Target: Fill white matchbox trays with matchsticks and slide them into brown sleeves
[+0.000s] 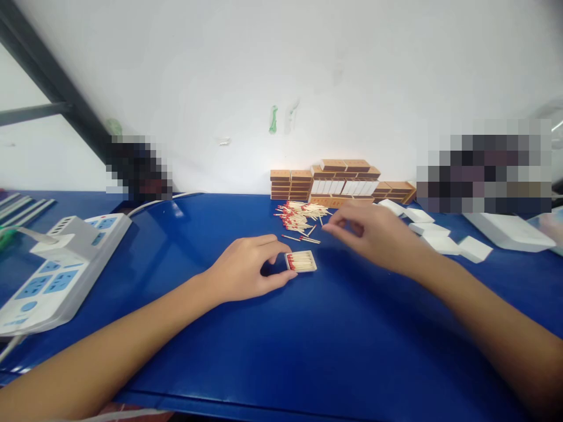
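Note:
My left hand (248,266) rests on the blue table with thumb and fingers closed on the left end of a small matchbox tray (312,268). Several red-tipped matches (301,261) lie side by side in the tray, heads to the left. My right hand (369,231) is pinched at the right edge of a loose pile of matches (299,215). A thin match (321,221) shows right at its fingertips. Between the pile and the tray, a few stray matches (301,238) lie on the table.
Brown matchboxes (290,184) are stacked against the white wall. Several white empty-looking box pieces (440,244) and a larger white tray (510,231) lie at right. A white power strip (83,287) with a plug and cable stands at left on the blue table (272,351).

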